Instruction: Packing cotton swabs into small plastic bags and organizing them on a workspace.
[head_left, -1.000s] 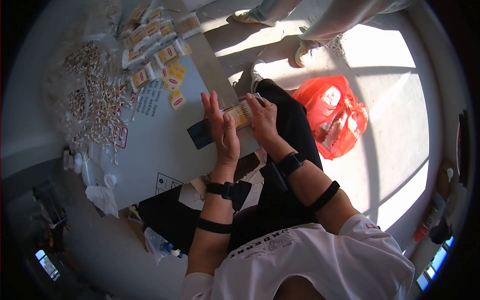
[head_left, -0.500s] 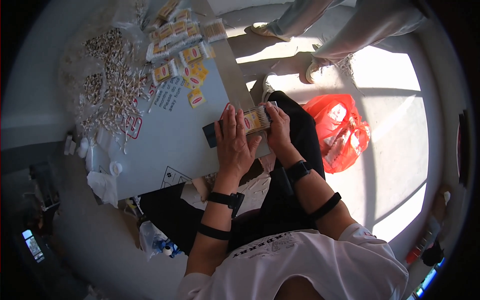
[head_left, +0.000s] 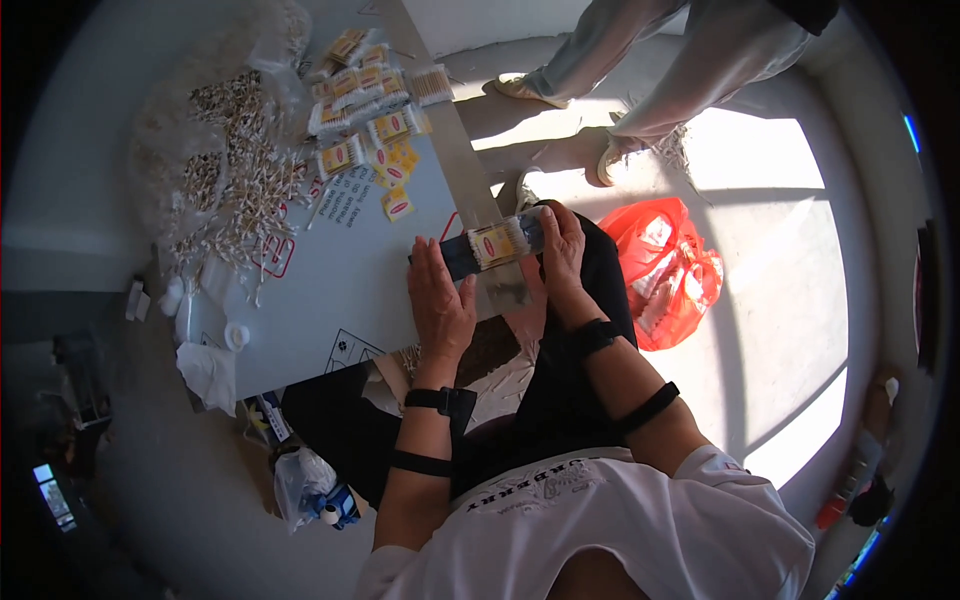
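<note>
the left hand point(head_left: 440, 300) lies nearly flat on the pale desk point(head_left: 340, 290), fingers straight and close together, pointing to about 12 o'clock. its fingertips touch the dark left end of a long clear pack of cotton swabs point(head_left: 490, 243) with a yellow label in the middle. the hand is open and does not wrap the pack; it only presses against its near side.

the right hand point(head_left: 560, 250) is at the other end of the pack, at 3 o'clock from the label. its fingers curl over the right end and hold it, with the thumb side hidden, so how tight the grip is i cannot tell. the pack lies across the desk's right edge, between the two hands, slightly tilted.

at 11 o'clock from the hands, well apart, there is a group of similar labelled packs point(head_left: 370, 95), and at 10 o'clock a wide heap of loose cotton swabs point(head_left: 240, 170) on clear plastic. at 3 o'clock from the right hand, on the floor, lies a red plastic bag point(head_left: 665, 270). at 12 o'clock another person's legs point(head_left: 640, 60) stand in sunlight.
</note>
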